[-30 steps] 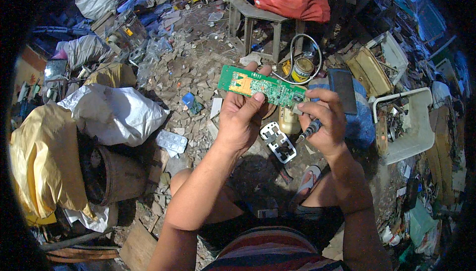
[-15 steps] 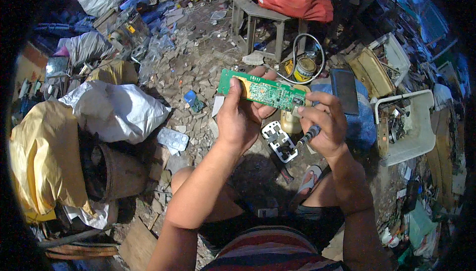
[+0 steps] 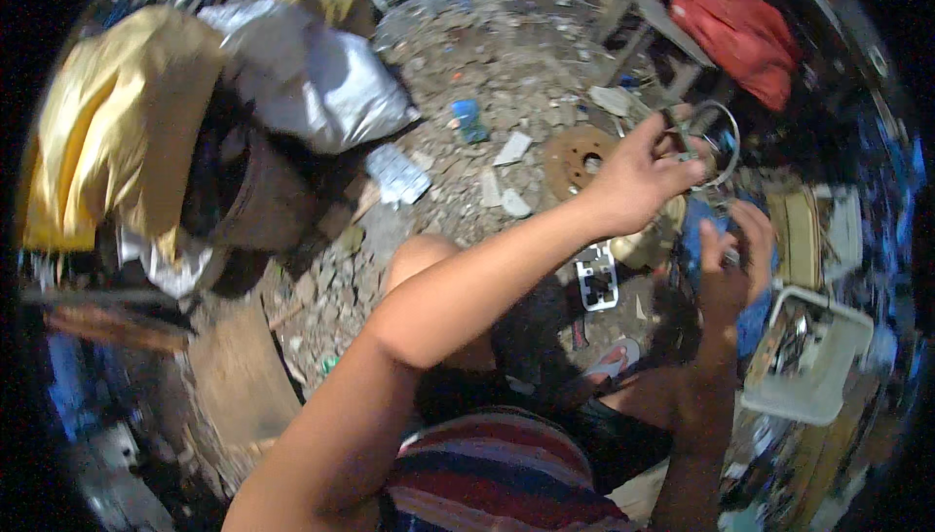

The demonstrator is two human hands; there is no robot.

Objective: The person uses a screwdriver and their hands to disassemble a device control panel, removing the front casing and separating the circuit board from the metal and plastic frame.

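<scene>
My left hand (image 3: 648, 176) reaches across to the right with its fingers closed on a green circuit board (image 3: 689, 155), turned nearly edge-on and blurred. Just below and to the right, my right hand (image 3: 732, 264) is curled, and the grey end of a screwdriver-like tool (image 3: 730, 256) shows among its fingers. Motion blur hides most of that tool. On the ground below the hands lies a white frame with cut-outs (image 3: 596, 279), next to a pale yellowish container (image 3: 638, 247). Left of my left wrist rests a rusty round disc with holes (image 3: 565, 164).
A pale plastic bin (image 3: 813, 371) with scraps stands at the right, beside a blue bundle (image 3: 755, 323). White (image 3: 341, 94) and yellow sacks (image 3: 127, 113) slump at the left by a dark bucket (image 3: 258, 196). A red sack (image 3: 730, 30) lies on a bench. Rubble covers the ground.
My view has swung, shifting the surroundings. Both hands have moved rightward with the circuit board, which has turned from face-on to nearly edge-on. The rusty disc has come into sight.
</scene>
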